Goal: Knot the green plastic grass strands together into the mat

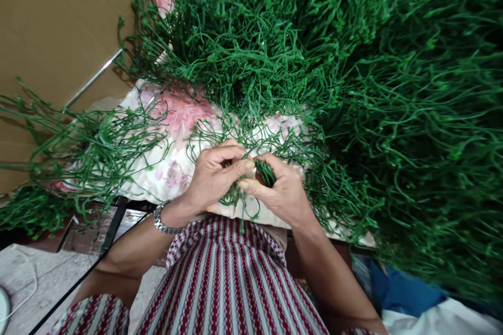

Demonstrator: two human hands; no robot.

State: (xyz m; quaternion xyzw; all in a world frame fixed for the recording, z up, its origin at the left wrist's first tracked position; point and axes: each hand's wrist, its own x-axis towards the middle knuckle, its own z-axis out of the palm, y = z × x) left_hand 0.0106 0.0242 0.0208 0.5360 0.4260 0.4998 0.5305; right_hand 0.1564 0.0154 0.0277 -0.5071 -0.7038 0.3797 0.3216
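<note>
My left hand (218, 172) and my right hand (281, 183) meet close in front of my body, over the table edge. Thin green plastic-looking stems (265, 171) run between them. The left thumb and forefinger pinch a stem, its far end hidden by the fingers. My right fingers curl round a small bunch of the same stems, thumb and forefinger close to the left thumb. A few stem ends (242, 227) dangle below the hands. Loose stems lie on the flowered cloth (175, 175) just beyond my fingers.
A large heap of green stems (275, 36) fills the back and right. A smaller loose pile (102, 152) lies at the left, in front of a cardboard sheet (58, 21). A black cable (70, 293) passes at lower left, and blue fabric (404, 288) is at lower right.
</note>
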